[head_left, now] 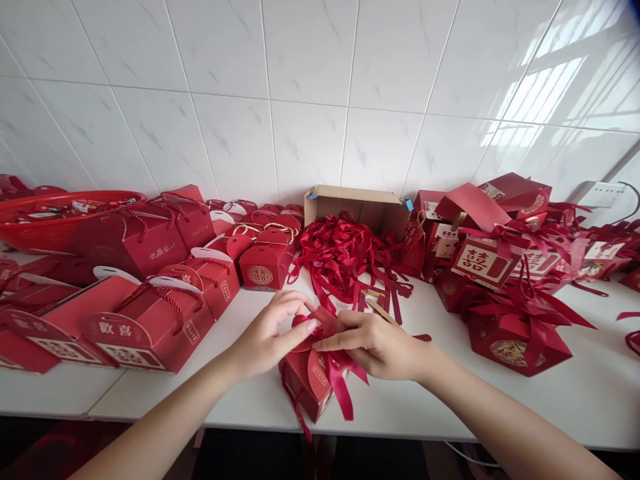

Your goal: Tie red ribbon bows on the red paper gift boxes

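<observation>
Characters (114, 331) 歡喜 mark a carton (173, 323) at left; on the table (400, 413) before you, your left hand (273, 333) and right hand (381, 343), fingers bent, apparently pinch ribbon (341, 392) atop the red box (303, 380).

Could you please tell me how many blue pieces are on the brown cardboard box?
2: one blue piece at the upper left corner of the cardboard box, another at its upper right. Red ribbons may hide more.
</observation>
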Tool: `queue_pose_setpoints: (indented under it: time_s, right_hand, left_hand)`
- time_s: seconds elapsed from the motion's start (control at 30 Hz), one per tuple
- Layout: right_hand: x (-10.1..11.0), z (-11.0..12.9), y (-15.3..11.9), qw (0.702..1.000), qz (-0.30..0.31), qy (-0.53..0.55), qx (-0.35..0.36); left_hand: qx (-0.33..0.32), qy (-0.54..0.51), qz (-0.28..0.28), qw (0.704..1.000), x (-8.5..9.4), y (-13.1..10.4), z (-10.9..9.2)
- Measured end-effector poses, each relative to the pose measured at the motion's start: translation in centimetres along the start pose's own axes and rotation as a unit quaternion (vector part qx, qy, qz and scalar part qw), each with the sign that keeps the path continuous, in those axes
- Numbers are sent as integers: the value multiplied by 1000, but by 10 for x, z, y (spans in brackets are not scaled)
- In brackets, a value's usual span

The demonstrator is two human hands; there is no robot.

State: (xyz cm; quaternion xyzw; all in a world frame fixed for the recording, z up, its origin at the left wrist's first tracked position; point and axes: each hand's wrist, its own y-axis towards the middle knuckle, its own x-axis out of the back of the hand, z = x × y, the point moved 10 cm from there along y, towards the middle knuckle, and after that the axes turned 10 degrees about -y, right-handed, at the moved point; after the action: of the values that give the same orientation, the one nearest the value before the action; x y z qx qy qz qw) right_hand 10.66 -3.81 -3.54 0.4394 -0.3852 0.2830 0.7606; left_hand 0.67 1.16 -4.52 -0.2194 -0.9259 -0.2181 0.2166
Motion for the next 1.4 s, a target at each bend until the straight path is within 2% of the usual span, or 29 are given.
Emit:
queue_pose_setpoints:
  time_s: [0.07,0.17,0.27,0.37,0.47,0.6,0.8,0.97,1.13,1.23,1.3,1.4]
  right_hand:
    - [6,-1,0,999,-32,23,-19]
    - [10,-14,-3,991,-71,62,-96]
    - [7,-33,-10,974,-90,110,-177]
    - [4,-48,-17,952,-124,169,-223]
    - [4,-59,-24,927,-170,228,-244]
    - [-2,-65,-29,905,-186,279,-264]
    - [-7,-65,-36,897,-198,290,-270]
    - [-3,-63,-45,892,-232,277,-271]
    - [-1,-63,-50,868,-285,275,-299]
    - [-2,-67,-51,864,-278,277,-316]
    - [-1,-69,-51,874,-257,285,-298]
    - [-8,-63,-48,915,-162,302,-215]
  left_hand:
    - [11,-45,-29,999,-5,-3,-3]
    - [45,-99,-49,993,-13,-6,-1]
    - [65,-103,-46,991,-19,-6,2]
    - [71,-87,-43,993,-21,-8,6]
    - [65,-107,-49,991,-21,-10,9]
    - [75,-144,-60,985,-20,-15,14]
    - [121,-151,-44,980,-22,-19,24]
    - [89,-163,-53,981,-25,-18,17]
    - [86,-169,-39,981,-29,-17,13]
    - [90,-177,-18,980,-30,-16,14]
    - [64,-197,-23,978,-27,-17,13]
    - [-5,-237,-95,967,-10,-26,15]
